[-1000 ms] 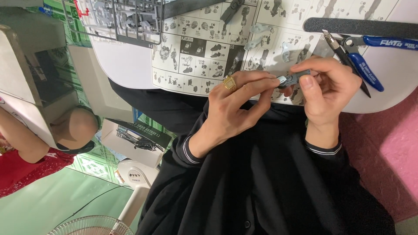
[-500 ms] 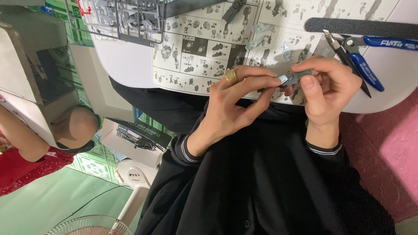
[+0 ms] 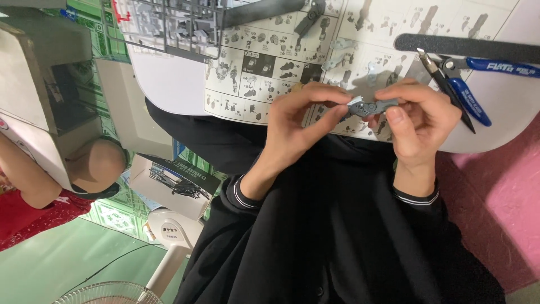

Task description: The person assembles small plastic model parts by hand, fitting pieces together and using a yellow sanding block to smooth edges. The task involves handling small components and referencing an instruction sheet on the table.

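Grey plastic part (image 3: 368, 107), small, pinched from both sides above table edge, over instruction sheet. Left hand (image 3: 298, 126): thumb and forefinger closed narrow on part's left end. Right hand (image 3: 422, 121): fingers curled, closed on right end, thumb on top.

Beneath: instruction sheet (image 3: 264, 62), black-and-white diagrams, flat on white table (image 3: 169, 84). Right of hands: blue-handled nippers (image 3: 458, 93), lying on table; second blue handle (image 3: 500, 66) just beside; dark sanding stick (image 3: 467, 48) above them. Top left: grey sprue frame (image 3: 169, 25), parts attached. Below table: black sleeves, striped cuffs; cardboard box (image 3: 174, 183); white fan (image 3: 163, 236).
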